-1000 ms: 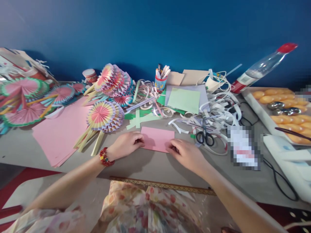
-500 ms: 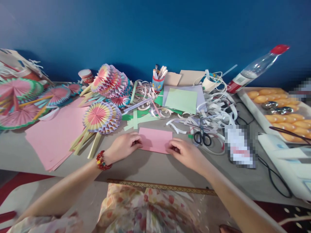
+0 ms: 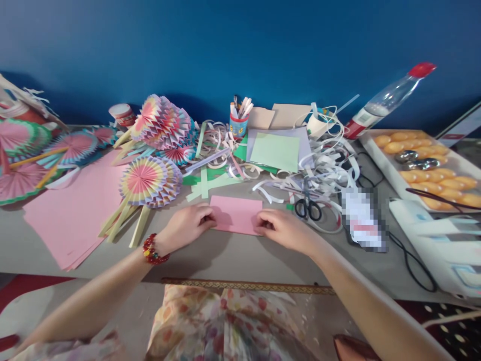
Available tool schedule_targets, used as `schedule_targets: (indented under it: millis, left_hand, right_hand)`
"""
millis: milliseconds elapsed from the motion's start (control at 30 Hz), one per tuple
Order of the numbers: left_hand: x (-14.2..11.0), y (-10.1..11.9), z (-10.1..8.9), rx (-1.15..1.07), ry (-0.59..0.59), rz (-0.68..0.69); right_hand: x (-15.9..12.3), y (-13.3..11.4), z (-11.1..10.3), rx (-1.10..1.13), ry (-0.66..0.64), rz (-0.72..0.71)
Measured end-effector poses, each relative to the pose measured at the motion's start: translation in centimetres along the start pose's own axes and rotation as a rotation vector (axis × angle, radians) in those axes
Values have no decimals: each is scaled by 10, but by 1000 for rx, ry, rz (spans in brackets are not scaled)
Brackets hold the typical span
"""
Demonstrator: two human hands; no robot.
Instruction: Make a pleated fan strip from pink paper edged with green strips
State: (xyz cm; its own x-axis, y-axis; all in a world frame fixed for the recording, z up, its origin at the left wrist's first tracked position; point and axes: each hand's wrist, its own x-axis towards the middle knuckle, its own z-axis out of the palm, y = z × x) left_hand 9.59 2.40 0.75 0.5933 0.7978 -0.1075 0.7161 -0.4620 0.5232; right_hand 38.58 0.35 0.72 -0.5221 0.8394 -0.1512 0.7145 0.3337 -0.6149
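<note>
Pinching the pink paper rectangle [image 3: 236, 214] by its two short ends, both hands sit low over the grey table [image 3: 233, 255] in my head-camera feed. I see the left hand [image 3: 187, 222], with a red beaded bracelet [image 3: 152, 250] at its wrist, closing thumb and fingers on the paper's left end. On the opposite end, the right hand [image 3: 283, 228] grasps with curled fingers. The paper lies flat between them, near the table's front edge; it may be folded in layers, but I can't be sure from this angle.

Just right of the right hand I have black-handled scissors [image 3: 307, 208], beside a tangle of white paper strips [image 3: 334, 160]. Behind the rectangle, a pale green sheet [image 3: 276, 152] overlaps a lavender sheet [image 3: 306, 155]. Larger pink sheets [image 3: 75, 210] and a pleated paper rosette [image 3: 145, 180] lie to the left.

For lettering, I check the clear bottle [image 3: 394, 95] at back right: its red-and-white label [image 3: 364, 119] carries print too small for me to read. The blue pen cup [image 3: 238, 128] shows yellow figures under a red rim, and the item [image 3: 363, 220] beyond the scissors is pixelated, its markings hidden.
</note>
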Motion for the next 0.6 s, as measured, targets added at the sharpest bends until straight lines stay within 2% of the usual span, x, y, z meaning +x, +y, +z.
schedule_targets:
  millis: [600]
  left_hand:
    - [-1,-1,1,18,3,0]
  right_hand:
    - [0,0,1,-5,10,28]
